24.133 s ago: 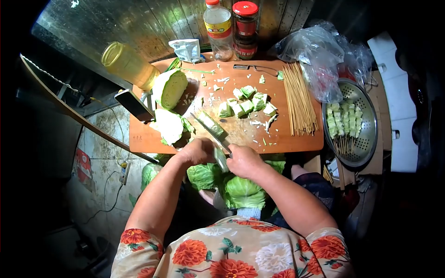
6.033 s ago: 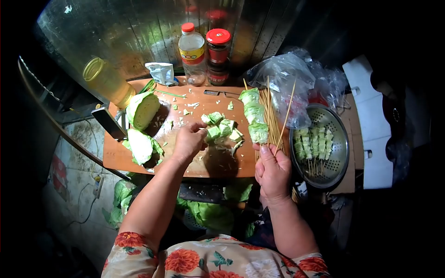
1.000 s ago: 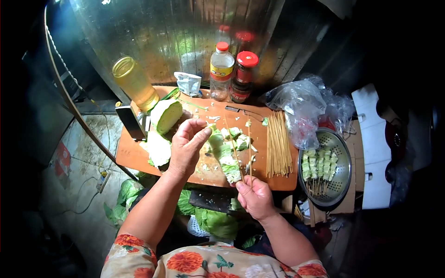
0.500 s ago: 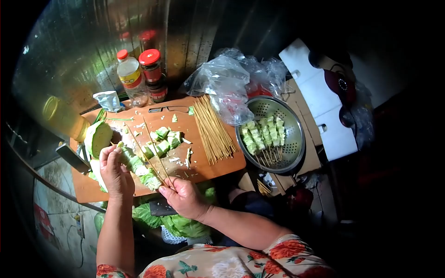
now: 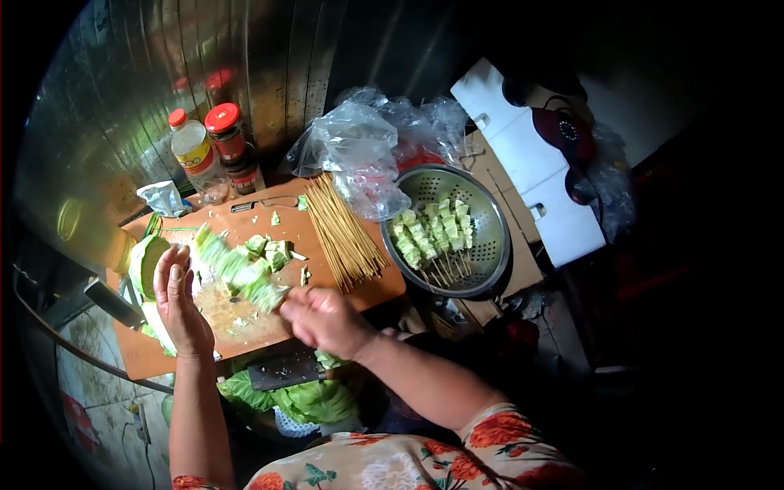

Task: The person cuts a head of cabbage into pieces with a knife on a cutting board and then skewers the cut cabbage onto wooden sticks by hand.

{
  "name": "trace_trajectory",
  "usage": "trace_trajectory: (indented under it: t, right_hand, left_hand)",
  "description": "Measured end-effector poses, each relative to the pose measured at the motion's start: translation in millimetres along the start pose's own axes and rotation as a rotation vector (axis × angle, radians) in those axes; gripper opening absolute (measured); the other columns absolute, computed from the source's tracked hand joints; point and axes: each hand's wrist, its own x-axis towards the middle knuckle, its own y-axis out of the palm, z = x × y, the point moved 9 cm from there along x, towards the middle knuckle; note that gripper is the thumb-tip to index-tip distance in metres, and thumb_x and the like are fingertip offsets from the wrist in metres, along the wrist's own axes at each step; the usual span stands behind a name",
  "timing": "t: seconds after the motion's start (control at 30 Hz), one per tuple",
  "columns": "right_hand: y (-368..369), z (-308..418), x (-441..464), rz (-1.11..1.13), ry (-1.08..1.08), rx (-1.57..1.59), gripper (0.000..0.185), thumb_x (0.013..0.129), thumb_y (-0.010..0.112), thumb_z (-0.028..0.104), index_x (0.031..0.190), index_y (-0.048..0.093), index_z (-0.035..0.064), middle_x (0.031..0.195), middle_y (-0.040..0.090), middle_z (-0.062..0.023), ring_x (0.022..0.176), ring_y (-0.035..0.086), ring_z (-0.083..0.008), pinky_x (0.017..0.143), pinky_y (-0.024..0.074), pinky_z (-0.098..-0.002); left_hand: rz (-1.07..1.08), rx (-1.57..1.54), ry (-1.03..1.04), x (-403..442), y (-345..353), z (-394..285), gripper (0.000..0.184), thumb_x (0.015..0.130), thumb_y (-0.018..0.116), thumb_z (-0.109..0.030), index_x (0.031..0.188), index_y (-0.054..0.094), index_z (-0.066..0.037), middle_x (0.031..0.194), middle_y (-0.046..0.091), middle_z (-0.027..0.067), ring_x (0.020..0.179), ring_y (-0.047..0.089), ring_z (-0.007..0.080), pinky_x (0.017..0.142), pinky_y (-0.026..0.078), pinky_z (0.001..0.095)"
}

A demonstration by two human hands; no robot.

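My right hand (image 5: pixel 328 323) is closed around the near end of a cabbage skewer (image 5: pixel 238 272), whose pale green leaf pieces are smeared by motion. The stick itself is mostly hidden by leaf and fist. To the left, my left hand (image 5: pixel 183 304) is raised with its fingers stretched out, apart from the skewer and holding nothing. Just behind that hand stands a cut cabbage half (image 5: pixel 148 265). Chopped cabbage pieces (image 5: pixel 260 247) lie on the orange cutting board (image 5: pixel 335 300) beyond the skewer. A pile of bare bamboo sticks (image 5: pixel 341 233) rests on the board's right part.
A metal colander (image 5: pixel 491 237) right of the board holds several finished cabbage skewers (image 5: pixel 433 231). Clear plastic bags (image 5: pixel 359 143) lie behind it. A bottle (image 5: pixel 196 155) and red-lidded jars (image 5: pixel 229 139) stand at the back. A cleaver (image 5: pixel 286 371) and cabbage leaves (image 5: pixel 314 402) are below the board's front edge.
My left hand has let go of the skewer's far end and opened. My right hand keeps hold of the skewer, now blurred by motion. The loose sticks beside it no longer show. The view has shifted.
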Motion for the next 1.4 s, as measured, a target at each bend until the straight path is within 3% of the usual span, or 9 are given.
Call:
trace_trajectory:
  t: [0.2, 0.5, 0.73, 0.8, 1.0, 1.07, 1.2, 1.3, 1.4]
  right_hand:
    - [-153.1, 68.3, -27.8, -0.463, -0.113, -0.023, 0.024, 0.096, 0.048, 0.018, 0.112, 0.057, 0.0022, 0.059, 0.047, 0.0006, 0.044, 0.039, -0.0075, 0.040, 0.0323, -0.0201]
    - [-406.1, 32.7, -131.6, -1.180, 0.179, -0.511, 0.022, 0.098, 0.048, 0.018, 0.108, 0.062, 0.0050, 0.063, 0.052, 0.0006, 0.047, 0.045, -0.0086, 0.043, 0.0371, -0.0237]
    - [-484.5, -2.8, -134.9, -1.243, 0.269, -0.635, 0.015, 0.095, 0.054, 0.016, 0.101, 0.063, 0.0052, 0.063, 0.056, -0.0019, 0.048, 0.050, -0.0106, 0.044, 0.0399, -0.0261]
    - [-536.4, -27.9, -125.6, -1.118, 0.197, -1.091, 0.013, 0.093, 0.057, 0.014, 0.098, 0.064, 0.0049, 0.062, 0.057, -0.0030, 0.049, 0.052, -0.0116, 0.045, 0.0419, -0.0272]
    - [-510.1, -20.6, -116.1, -1.121, 0.268, -1.141, 0.017, 0.091, 0.059, 0.020, 0.096, 0.065, 0.0040, 0.066, 0.061, -0.0072, 0.053, 0.057, -0.0159, 0.049, 0.0454, -0.0307]
    - [-481.1, -4.2, -119.4, -1.150, 0.471, -1.206, 0.023, 0.091, 0.052, 0.029, 0.098, 0.066, 0.0122, 0.098, 0.066, -0.0174, 0.093, 0.062, -0.0362, 0.081, 0.0474, -0.0430]
    - [-507.9, -23.7, -125.4, -1.170, 0.376, -1.031, 0.024, 0.091, 0.051, 0.027, 0.097, 0.066, 0.0084, 0.096, 0.065, -0.0200, 0.092, 0.061, -0.0390, 0.079, 0.0475, -0.0439]
    - [-444.2, 34.3, -128.7, -1.251, 0.141, -1.342, 0.025, 0.091, 0.052, 0.026, 0.094, 0.066, 0.0046, 0.082, 0.067, -0.0181, 0.077, 0.064, -0.0327, 0.068, 0.0494, -0.0396]
    - [-401.8, 18.7, -112.5, -1.073, 0.208, -0.588, 0.023, 0.097, 0.050, 0.024, 0.102, 0.065, 0.0087, 0.063, 0.052, 0.0001, 0.048, 0.045, -0.0084, 0.046, 0.0375, -0.0238]
  left_hand:
    - [0.215, -0.004, -0.136, -17.8, 36.8, 1.6, 0.043, 0.085, 0.059, -0.006, 0.127, 0.050, -0.004, 0.122, 0.057, 0.0087, 0.108, 0.055, 0.0187, 0.092, 0.044, 0.0311]
    - [0.318, 0.060, -0.305, -34.4, 65.9, 26.2, 0.044, 0.081, 0.059, -0.001, 0.124, 0.049, -0.003, 0.123, 0.051, 0.0090, 0.095, 0.058, 0.0174, 0.082, 0.048, 0.0305]
    - [0.333, 0.135, -0.327, -36.1, 83.2, 36.9, 0.045, 0.079, 0.058, -0.002, 0.123, 0.051, -0.004, 0.121, 0.054, 0.0091, 0.091, 0.061, 0.0169, 0.077, 0.050, 0.0295]
    - [0.343, 0.165, -0.338, -37.3, 87.1, 39.1, 0.046, 0.078, 0.059, -0.001, 0.123, 0.051, -0.004, 0.121, 0.054, 0.0089, 0.091, 0.060, 0.0173, 0.077, 0.049, 0.0298]
    - [0.380, 0.097, -0.425, -40.7, 92.4, 50.4, 0.043, 0.081, 0.058, 0.005, 0.122, 0.049, -0.002, 0.120, 0.050, 0.0072, 0.092, 0.058, 0.0169, 0.079, 0.048, 0.0283]
    - [0.388, 0.161, -0.404, -41.0, 91.0, 54.3, 0.043, 0.079, 0.058, -0.003, 0.121, 0.050, -0.004, 0.121, 0.053, 0.0086, 0.092, 0.061, 0.0193, 0.078, 0.050, 0.0312]
    - [0.391, 0.161, -0.418, -40.1, 85.8, 51.8, 0.042, 0.080, 0.058, -0.003, 0.121, 0.050, -0.005, 0.121, 0.053, 0.0080, 0.091, 0.061, 0.0190, 0.078, 0.049, 0.0310]
    - [0.353, 0.119, -0.421, -32.3, 78.9, 42.7, 0.041, 0.080, 0.057, 0.005, 0.120, 0.050, -0.001, 0.116, 0.053, 0.0070, 0.088, 0.058, 0.0145, 0.075, 0.048, 0.0264]
    - [0.343, 0.228, -0.329, -10.4, 52.7, 40.7, 0.038, 0.081, 0.056, -0.002, 0.119, 0.053, 0.000, 0.110, 0.058, 0.0056, 0.086, 0.061, 0.0136, 0.073, 0.050, 0.0278]
